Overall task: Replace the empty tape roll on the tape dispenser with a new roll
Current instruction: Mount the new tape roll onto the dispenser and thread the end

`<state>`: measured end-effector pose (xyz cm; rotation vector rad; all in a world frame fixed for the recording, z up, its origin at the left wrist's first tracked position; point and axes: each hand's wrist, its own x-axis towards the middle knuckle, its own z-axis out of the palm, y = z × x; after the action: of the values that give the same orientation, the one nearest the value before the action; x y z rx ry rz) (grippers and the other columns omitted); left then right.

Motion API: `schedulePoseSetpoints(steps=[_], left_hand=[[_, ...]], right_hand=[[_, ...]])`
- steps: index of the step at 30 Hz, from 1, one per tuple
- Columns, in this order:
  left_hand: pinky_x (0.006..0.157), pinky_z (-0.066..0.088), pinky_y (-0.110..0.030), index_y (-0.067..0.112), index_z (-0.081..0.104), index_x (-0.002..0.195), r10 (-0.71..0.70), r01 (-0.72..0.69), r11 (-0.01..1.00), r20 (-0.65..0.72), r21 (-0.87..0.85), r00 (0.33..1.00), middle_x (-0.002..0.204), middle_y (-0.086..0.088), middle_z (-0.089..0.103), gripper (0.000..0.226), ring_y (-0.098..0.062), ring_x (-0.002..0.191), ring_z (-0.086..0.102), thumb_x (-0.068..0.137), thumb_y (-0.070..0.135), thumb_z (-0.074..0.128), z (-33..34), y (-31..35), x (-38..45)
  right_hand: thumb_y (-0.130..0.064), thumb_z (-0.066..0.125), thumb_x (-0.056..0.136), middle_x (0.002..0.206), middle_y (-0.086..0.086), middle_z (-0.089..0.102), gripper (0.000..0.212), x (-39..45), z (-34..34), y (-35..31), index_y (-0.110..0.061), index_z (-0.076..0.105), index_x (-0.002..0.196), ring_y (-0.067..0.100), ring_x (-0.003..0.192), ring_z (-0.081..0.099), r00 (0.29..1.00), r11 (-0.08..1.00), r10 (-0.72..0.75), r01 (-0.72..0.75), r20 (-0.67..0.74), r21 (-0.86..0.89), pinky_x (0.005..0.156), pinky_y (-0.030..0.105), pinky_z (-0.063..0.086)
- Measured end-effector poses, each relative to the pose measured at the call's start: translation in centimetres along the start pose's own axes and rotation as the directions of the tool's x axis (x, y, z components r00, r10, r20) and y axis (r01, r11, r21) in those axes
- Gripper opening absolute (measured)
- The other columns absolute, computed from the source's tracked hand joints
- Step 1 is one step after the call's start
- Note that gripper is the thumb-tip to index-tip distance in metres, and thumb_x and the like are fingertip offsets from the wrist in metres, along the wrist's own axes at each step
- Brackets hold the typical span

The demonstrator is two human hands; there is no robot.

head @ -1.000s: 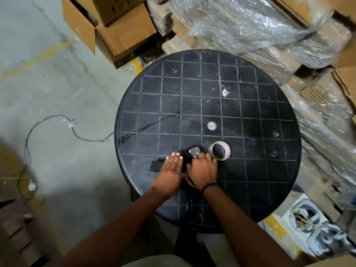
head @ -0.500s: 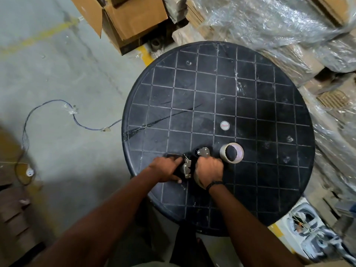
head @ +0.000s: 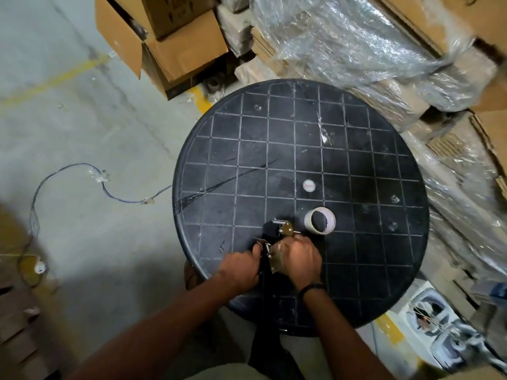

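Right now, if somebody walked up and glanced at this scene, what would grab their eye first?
Probably the round black table with its pale grid lines, filling the middle of the view. At its near edge, the left hand and right hand close around a metal tape dispenser, with a pale tape roll lying flat just beyond the right hand. Behind the table, glossy plastic-wrapped cardboard stacks catch the light.

No legible text anywhere. Dark printed marks on the side of the cardboard box far beyond the hands, too blurred to make out. Faint reddish print on the small white round sticker at the middle of the tabletop, just beyond the hands, too small to read
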<state>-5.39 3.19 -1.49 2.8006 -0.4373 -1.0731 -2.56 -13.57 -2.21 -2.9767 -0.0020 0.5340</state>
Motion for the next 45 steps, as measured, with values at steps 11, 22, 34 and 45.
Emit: schedulePoseSetpoints(steps=[11,22,34,45], left_hand=[[0.078,0.054,-0.043,0.016,0.022,0.148,-0.113,0.098,0.981,-0.084,-0.167,0.99,0.115,-0.01,0.068,0.075,-0.035,0.1,0.068,0.087,0.032,0.062,0.4,0.4,-0.3],[0.094,0.05,-0.045,0.01,0.007,0.159,0.053,-0.057,0.998,-0.169,-0.023,0.984,0.152,-0.01,0.041,0.092,-0.031,0.132,0.046,0.085,0.008,0.06,0.7,-0.6,-0.7],[0.103,0.051,-0.047,-0.002,0.034,0.152,0.27,-0.234,0.963,-0.456,0.134,0.848,0.153,-0.022,0.042,0.086,-0.036,0.141,0.043,0.076,0.002,0.075,3.8,0.0,-2.2],[0.084,0.059,-0.044,-0.001,0.05,0.143,0.428,-0.3,0.901,-0.536,0.312,0.728,0.143,-0.023,0.055,0.047,-0.038,0.13,0.056,0.097,0.007,0.047,4.7,1.0,-2.4]], right_hand=[[-0.063,0.057,0.076,0.097,0.0,0.054,0.039,0.7,1.2,1.5,-0.034,0.07,0.098,0.023,0.097,0.051,0.997,0.994,-0.076,0.075,-0.004,-0.08,0.077,0.039,0.043],[-0.04,0.06,0.078,0.098,-0.002,0.055,0.02,2.8,2.0,0.4,-0.025,0.074,0.078,0.025,0.096,0.054,0.976,0.964,-0.219,0.217,0.003,-0.151,0.078,0.042,0.042],[-0.033,0.057,0.085,0.098,0.0,0.055,0.015,0.1,1.4,0.3,-0.024,0.069,0.084,0.026,0.095,0.053,0.985,0.993,-0.117,0.114,-0.124,-0.035,0.075,0.041,0.041],[-0.044,0.051,0.088,0.095,-0.008,0.045,0.02,-3.0,-1.0,0.9,-0.029,0.063,0.083,0.018,0.088,0.045,0.975,0.991,-0.127,0.134,-0.181,0.025,0.075,0.038,0.035]])
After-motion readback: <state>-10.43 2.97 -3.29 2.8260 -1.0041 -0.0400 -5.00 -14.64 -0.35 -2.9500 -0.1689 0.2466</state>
